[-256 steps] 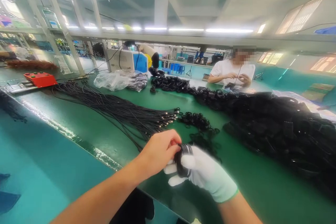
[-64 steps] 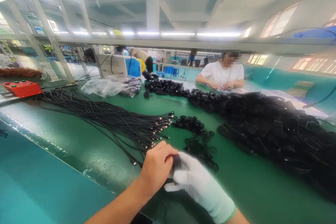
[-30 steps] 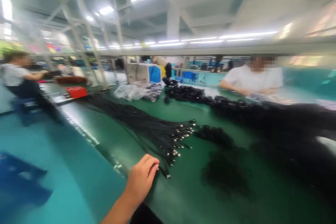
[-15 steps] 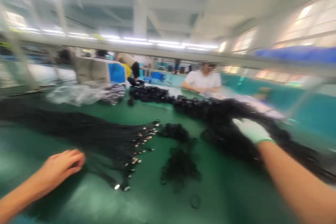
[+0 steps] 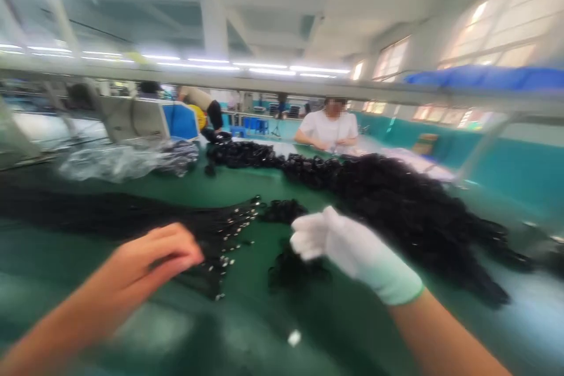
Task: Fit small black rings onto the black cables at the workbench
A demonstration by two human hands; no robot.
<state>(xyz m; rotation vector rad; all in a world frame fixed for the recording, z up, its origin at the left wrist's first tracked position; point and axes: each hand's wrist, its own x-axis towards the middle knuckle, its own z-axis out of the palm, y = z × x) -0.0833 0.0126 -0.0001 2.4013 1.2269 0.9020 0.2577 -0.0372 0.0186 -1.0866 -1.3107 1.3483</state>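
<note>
My bare left hand point(image 5: 163, 255) is over the front edge of a spread of black cables point(image 5: 110, 214), its fingers pressed together. Whatever they may hold is hidden. The cables lie side by side, with small shiny ends fanned out toward the right. My right hand point(image 5: 339, 247), in a white glove, has its fingers curled above a small loose heap of thin black loops point(image 5: 291, 270); I cannot make out anything in them. A small white piece point(image 5: 294, 338) shows below, between the hands, blurred.
A long dark pile of black coiled cables point(image 5: 392, 205) runs along the far side of the green table point(image 5: 176, 341). Clear plastic bags point(image 5: 114, 160) lie at the left, by a grey and blue box point(image 5: 180, 122). Across the table a person in white point(image 5: 328, 126) sits working.
My right hand has come off the dark pile, moving left and nearer to the middle. My left hand has moved right and up over the cables. The white piece has appeared in front.
</note>
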